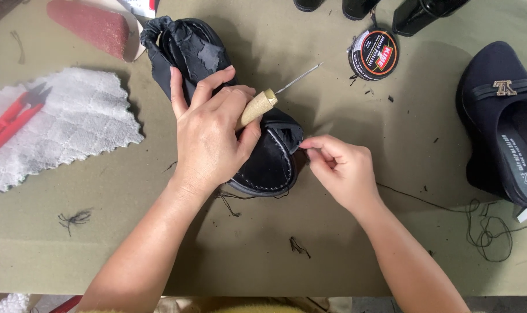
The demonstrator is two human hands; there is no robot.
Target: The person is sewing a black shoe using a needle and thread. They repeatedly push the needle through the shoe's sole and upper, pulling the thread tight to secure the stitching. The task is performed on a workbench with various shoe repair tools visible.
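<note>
Left hand [211, 136] we log clamped on black shoe [263, 165], wooden-handled awl [257, 107] gripped, needle pointing far-right. Right hand [338, 168] pinches thread at shoe toe, just right; shoe axis far-left to near-right on counter [333, 261].

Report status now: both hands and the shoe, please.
Left hand shut on awl, pressing black shoe. Right hand pinching at shoe edge. Nothing blocking.

Olive table [333, 255] carries shoes [501, 116], white cloth [72, 127] (red snips [11, 119] atop), polish tin [373, 55].
</note>
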